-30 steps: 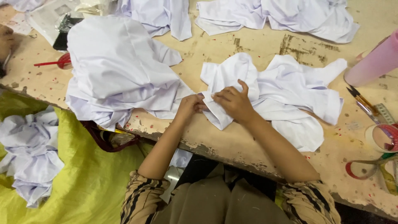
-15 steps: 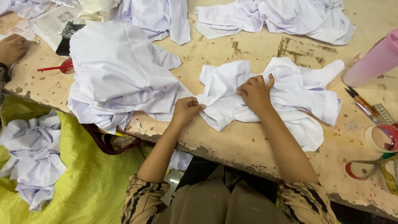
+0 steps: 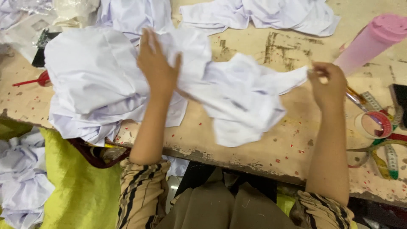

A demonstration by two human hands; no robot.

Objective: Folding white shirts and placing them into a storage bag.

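White cloth piece (image 3: 241, 97) lay crumpled on the worn table (image 3: 271, 140), stretched between both hands. Left hand (image 3: 157, 63) was spread flat, pressing one end against the white stack (image 3: 91, 80); right hand (image 3: 326, 82) pinched the far corner, apparently between thumb and fingertips, near the pink bottle (image 3: 369, 40). Judged step: pulling the piece straight. Smoothing it would call for even tension and keeping that corner held

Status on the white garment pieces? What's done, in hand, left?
Done: a pile of white pieces sits stacked at the table edge. In hand: left hand and right hand stretch one white piece. Left: crumpled pieces at the far edge.
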